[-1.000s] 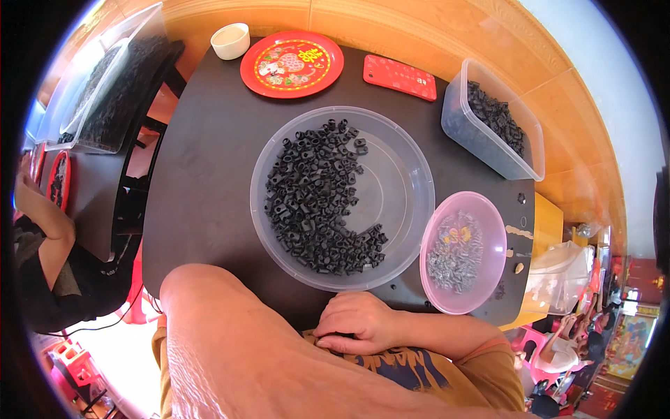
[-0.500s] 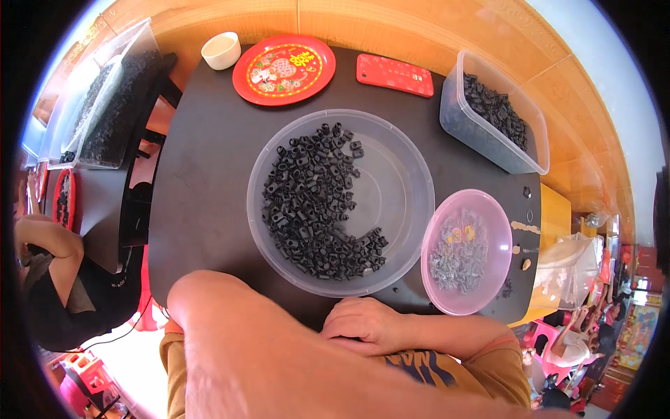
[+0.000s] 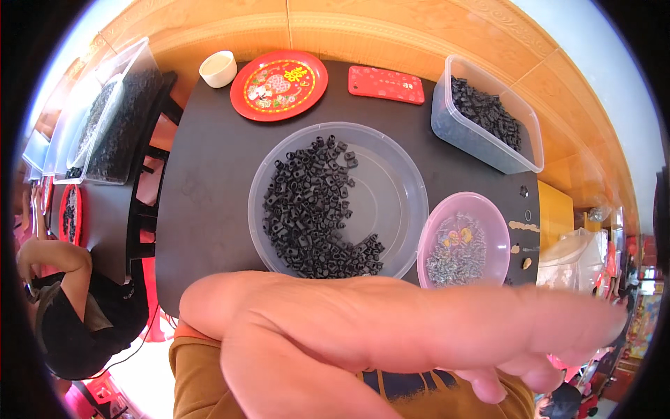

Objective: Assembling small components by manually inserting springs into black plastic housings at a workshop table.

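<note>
My left hand (image 3: 447, 325) is raised close to the camera, with its arm coming from the left and its fingers reaching right. The fingers are stretched out and slightly blurred, with nothing seen in them. Behind it, my right hand is hidden. Beyond the hand stands a wide clear plastic basin (image 3: 391, 167). Small black plastic parts (image 3: 307, 209) are heaped along its left and near side. A pink bowl (image 3: 497, 220), partly covered by my left hand, contains small clear pieces (image 3: 457, 262) and a few yellowish and pink ones.
At the back of the dark table (image 3: 202, 202) are a white cup (image 3: 218, 69), a red patterned plate (image 3: 241, 105) and a red phone-shaped object (image 3: 386, 84). A clear tub (image 3: 481, 143) of black parts stands back right. Another person (image 3: 84, 307) sits at a table on the left.
My left hand has come into view, stretched out to the right across the near side. It now covers my right hand, which rested before the basin. The view has shifted slightly.
</note>
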Demonstrator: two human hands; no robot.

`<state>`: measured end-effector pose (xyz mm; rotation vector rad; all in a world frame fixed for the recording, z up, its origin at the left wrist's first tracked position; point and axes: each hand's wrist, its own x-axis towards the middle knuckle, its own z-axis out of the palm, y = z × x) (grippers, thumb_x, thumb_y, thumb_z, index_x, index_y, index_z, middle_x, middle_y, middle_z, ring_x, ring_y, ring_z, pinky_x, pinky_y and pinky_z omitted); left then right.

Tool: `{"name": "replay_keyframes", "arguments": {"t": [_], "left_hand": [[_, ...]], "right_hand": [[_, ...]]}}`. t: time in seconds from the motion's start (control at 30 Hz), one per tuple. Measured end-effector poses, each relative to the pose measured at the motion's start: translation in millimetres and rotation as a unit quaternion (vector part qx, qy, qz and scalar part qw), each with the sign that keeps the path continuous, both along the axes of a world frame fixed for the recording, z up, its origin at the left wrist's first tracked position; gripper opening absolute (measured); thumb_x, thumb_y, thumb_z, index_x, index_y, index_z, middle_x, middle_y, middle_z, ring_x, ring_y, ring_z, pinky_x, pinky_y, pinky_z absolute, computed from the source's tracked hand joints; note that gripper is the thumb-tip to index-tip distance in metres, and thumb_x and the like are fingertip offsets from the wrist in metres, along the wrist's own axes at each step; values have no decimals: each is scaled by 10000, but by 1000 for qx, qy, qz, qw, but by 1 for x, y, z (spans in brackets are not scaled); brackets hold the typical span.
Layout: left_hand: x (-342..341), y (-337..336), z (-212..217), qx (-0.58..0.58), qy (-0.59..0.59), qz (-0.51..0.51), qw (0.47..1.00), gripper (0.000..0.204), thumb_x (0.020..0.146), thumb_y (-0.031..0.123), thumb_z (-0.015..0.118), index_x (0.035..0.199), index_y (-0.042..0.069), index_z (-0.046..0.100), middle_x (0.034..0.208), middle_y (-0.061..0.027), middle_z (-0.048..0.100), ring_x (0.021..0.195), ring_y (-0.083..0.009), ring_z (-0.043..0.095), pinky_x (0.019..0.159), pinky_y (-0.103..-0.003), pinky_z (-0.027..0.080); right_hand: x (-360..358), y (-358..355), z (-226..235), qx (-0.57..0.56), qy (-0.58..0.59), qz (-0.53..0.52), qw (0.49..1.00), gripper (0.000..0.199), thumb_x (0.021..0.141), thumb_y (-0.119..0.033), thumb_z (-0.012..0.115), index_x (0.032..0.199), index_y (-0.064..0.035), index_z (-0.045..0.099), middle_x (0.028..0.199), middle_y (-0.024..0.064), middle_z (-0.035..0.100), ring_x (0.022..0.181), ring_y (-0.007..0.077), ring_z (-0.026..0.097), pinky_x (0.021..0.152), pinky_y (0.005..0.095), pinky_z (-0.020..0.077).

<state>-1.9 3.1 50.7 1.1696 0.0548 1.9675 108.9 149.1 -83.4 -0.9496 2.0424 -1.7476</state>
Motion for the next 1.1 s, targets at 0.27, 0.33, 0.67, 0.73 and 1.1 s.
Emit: {"name": "replay_keyframes", "arguments": {"t": [0.27,0.33,0.67,0.73,1.1], "left_hand": [[27,-31,34,-70,-78,149,983,404,800,294,701,1144,105,603,1062,-310,579,936,-346,615,812,-454,471],[40,-38,45,-103,-130,242,956,258,820,188,689,1043,69,635,963,-306,611,819,-333,648,690,-394,517],[55,-36,38,-125,-141,367,911,125,846,97,661,941,17,649,867,-290,640,725,-332,669,605,-360,552],[63,-31,33,-123,-129,372,911,129,848,101,656,941,12,643,867,-286,639,732,-336,666,615,-368,549],[69,-15,10,-108,-51,401,908,159,858,122,630,940,-13,613,873,-266,634,768,-357,647,671,-411,530]], "right_hand": [[-14,-16,-24,-34,-16,41,998,141,852,-124,617,934,-10,630,891,126,630,815,315,594,720,393,482],[-15,-24,-31,-45,-27,57,997,143,852,-124,616,937,-10,630,894,127,631,817,315,595,721,393,482],[-2,-28,-57,-46,-92,72,992,152,852,-124,614,948,-8,631,905,132,634,825,320,597,729,396,484],[1,-25,-59,-43,-105,69,991,154,852,-125,614,950,-7,631,908,132,635,827,320,598,730,397,485],[16,-22,-71,-25,-164,52,985,164,852,-125,611,962,-5,633,920,138,639,836,325,601,738,400,487]]}}
